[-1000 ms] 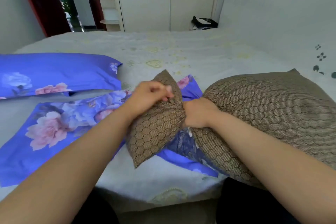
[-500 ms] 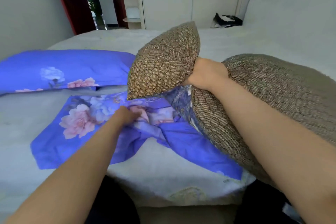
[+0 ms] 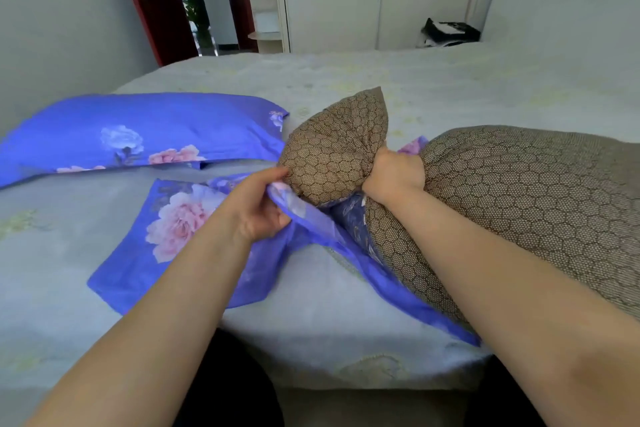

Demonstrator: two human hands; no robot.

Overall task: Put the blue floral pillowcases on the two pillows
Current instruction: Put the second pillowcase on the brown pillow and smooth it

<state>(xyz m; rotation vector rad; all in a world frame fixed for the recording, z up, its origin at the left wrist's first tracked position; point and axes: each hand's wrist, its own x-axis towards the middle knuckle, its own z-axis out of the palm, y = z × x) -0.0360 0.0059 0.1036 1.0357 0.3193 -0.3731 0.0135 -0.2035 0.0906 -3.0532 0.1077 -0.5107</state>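
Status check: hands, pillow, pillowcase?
Left hand grips pillowcase edge. Right hand squeezes brown pillow near its end. First pillow already cased. Nothing blocking.

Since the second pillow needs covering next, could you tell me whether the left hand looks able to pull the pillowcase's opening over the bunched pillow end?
Probably yes. The left hand grips the pillowcase edge right beside the bunched end of the brown pillow, which the right hand squeezes narrow. Nothing lies between them.
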